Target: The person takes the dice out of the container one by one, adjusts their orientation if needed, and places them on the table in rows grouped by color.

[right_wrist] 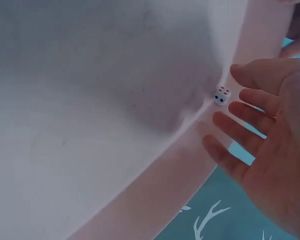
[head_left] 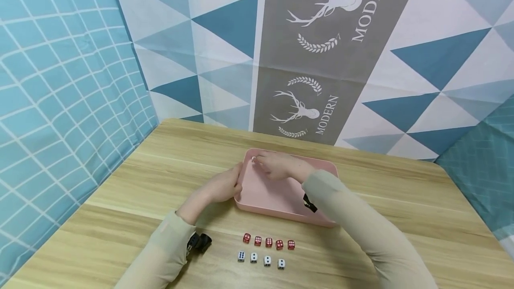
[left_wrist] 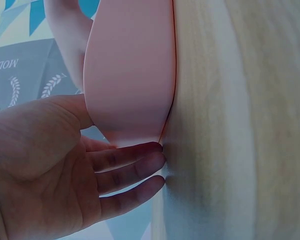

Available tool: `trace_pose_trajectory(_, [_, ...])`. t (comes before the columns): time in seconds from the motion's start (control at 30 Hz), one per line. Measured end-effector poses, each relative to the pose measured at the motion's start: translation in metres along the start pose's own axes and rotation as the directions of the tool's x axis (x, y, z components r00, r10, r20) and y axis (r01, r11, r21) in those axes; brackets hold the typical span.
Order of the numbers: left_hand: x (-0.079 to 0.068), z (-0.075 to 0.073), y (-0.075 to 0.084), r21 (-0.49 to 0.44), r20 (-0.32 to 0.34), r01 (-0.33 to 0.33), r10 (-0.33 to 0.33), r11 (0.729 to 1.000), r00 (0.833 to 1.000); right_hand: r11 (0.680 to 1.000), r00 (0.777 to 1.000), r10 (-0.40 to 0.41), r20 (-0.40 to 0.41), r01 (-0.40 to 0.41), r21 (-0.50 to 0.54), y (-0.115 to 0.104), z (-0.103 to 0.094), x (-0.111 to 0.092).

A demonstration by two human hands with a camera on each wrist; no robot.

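Note:
A pink rectangular tray (head_left: 277, 193) lies on the wooden table. My left hand (head_left: 225, 184) grips its left side; in the left wrist view, the thumb goes behind the tray wall (left_wrist: 132, 55) and several fingertips touch the table. Inside the tray, a white die (right_wrist: 221, 95) sits in the far left corner, red pips on one face and blue on another. My right hand (head_left: 277, 165) reaches over the tray to that die. In the right wrist view, its thumb and fingers are spread around the die, with a small gap between.
In front of the tray, several red dice (head_left: 268, 242) stand in a row. Nearer still is a row of several white dice (head_left: 267, 261). A patterned cloth (head_left: 225, 48) hangs behind the table, and a blue checked cloth (head_left: 60, 79) hangs on the left.

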State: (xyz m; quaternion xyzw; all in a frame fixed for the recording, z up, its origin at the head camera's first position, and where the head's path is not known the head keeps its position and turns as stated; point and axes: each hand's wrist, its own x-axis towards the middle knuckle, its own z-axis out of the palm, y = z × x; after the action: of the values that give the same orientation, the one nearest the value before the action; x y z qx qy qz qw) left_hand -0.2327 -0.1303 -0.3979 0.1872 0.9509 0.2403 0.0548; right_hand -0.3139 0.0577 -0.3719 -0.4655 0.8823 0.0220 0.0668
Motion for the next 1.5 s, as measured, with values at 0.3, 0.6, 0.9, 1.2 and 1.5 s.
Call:
trace_pose_trajectory(0.3, [0.001, 0.000, 0.001, 0.001, -0.001, -0.012, 0.012, 1.000, 1.000, 0.998, 0.999, 0.035, 0.023, -0.034, -0.053, 0.000, 0.005, 0.009])
trace_pose_trajectory(0.6, [0.001, 0.000, 0.001, -0.011, 0.003, -0.001, 0.001, 1.000, 1.000, 0.991, 0.998, 0.063, 0.019, -0.065, 0.113, -0.002, 0.003, 0.009])
trace_pose_trajectory(0.9, [0.000, 0.001, 0.001, -0.024, 0.009, 0.008, -0.008, 1.000, 1.000, 0.987, 0.995, 0.096, 0.008, -0.096, 0.131, -0.005, 0.006, 0.010])
trace_pose_trajectory(1.2, [-0.001, 0.000, 0.002, -0.024, 0.002, 0.002, -0.002, 1.000, 1.000, 0.996, 0.998, 0.054, -0.037, -0.051, 0.071, -0.001, 0.004, 0.008])
trace_pose_trajectory(1.5, [0.001, 0.001, 0.002, -0.033, 0.017, 0.019, -0.019, 0.999, 1.000, 0.996, 0.992, -0.011, -0.128, 0.021, 0.081, -0.004, -0.008, -0.015])
